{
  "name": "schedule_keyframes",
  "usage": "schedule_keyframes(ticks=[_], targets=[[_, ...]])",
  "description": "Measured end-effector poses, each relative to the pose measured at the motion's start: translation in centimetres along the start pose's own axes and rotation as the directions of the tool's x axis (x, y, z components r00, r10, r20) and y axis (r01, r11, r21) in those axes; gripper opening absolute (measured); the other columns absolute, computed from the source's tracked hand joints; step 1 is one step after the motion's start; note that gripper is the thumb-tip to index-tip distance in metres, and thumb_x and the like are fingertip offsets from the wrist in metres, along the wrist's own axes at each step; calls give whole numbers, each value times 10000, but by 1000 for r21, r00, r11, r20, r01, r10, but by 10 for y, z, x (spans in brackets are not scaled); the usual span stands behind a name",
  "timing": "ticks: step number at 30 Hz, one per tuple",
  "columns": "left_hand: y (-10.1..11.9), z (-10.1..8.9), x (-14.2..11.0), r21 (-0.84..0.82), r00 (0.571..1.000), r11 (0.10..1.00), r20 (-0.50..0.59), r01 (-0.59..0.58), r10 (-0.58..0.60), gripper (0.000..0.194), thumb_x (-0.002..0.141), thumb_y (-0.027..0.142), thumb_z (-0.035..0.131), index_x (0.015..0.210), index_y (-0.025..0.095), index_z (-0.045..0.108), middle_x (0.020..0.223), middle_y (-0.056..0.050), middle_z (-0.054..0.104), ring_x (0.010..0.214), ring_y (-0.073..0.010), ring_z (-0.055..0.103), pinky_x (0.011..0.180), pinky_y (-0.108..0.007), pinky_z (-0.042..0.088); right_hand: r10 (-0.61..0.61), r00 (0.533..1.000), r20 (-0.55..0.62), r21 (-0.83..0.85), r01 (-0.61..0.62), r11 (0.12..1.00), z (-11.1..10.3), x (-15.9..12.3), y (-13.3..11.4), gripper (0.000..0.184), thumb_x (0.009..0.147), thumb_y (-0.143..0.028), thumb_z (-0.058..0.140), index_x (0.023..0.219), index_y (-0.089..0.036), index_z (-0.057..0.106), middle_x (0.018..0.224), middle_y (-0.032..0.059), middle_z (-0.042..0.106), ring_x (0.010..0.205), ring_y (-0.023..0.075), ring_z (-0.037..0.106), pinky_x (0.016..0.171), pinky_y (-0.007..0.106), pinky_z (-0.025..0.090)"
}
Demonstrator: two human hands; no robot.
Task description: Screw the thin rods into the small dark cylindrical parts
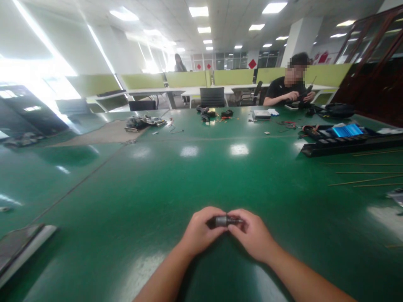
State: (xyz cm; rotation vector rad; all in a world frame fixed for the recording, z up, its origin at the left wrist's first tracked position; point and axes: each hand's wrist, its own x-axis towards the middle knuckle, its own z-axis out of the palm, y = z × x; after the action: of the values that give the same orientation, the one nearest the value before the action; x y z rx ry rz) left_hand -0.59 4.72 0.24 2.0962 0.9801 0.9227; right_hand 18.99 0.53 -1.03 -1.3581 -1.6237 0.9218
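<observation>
Low in the middle of the head view, a small grey-and-black metal cylinder with a thin shaft (221, 221) lies level between my two hands, just above the green tabletop. It looks like a small motor, though blur hides its details. My left hand (201, 233) is closed around its thick left end, thumb and fingers pinching it. On the shaft end, my right hand (255, 235) grips with thumb and fingertips. The two hands nearly meet, and their fingers cover part of the cylinder.
A black tray (346, 140) with a blue pack stands at right, thin rods (365, 172) nearby. Dark parts (206, 113) and a white box (262, 114) lie at the far edge. A co-worker (291, 86) sits opposite, holding a dark device. A flat panel (23, 247) lies left.
</observation>
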Motion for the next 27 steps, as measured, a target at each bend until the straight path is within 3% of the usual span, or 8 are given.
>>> schedule_keyframes(ticks=[5, 27], targets=[[1, 0, 0, 33, 999, 999, -18, -30, 30, 221, 771, 304, 759, 960, 201, 712, 954, -73, 742, 888, -196, 691, 825, -305, 536, -24, 1000, 20, -9, 24, 1000, -2, 1, -1, 135, 823, -205, 651, 921, -216, 743, 834, 35, 674, 733, 183, 602, 655, 279, 441], [1, 0, -2, 66, 997, 997, -60, -40, 44, 231, 745, 265, 788, 959, 215, 719, 935, -39, 750, 860, -180, 700, 800, -291, 533, -35, 999, -6, 38, 35, 999, -4, 0, 0, 110, 834, -189, 652, 897, -197, 742, 832, 31, 664, 748, 177, 595, 665, 270, 434]])
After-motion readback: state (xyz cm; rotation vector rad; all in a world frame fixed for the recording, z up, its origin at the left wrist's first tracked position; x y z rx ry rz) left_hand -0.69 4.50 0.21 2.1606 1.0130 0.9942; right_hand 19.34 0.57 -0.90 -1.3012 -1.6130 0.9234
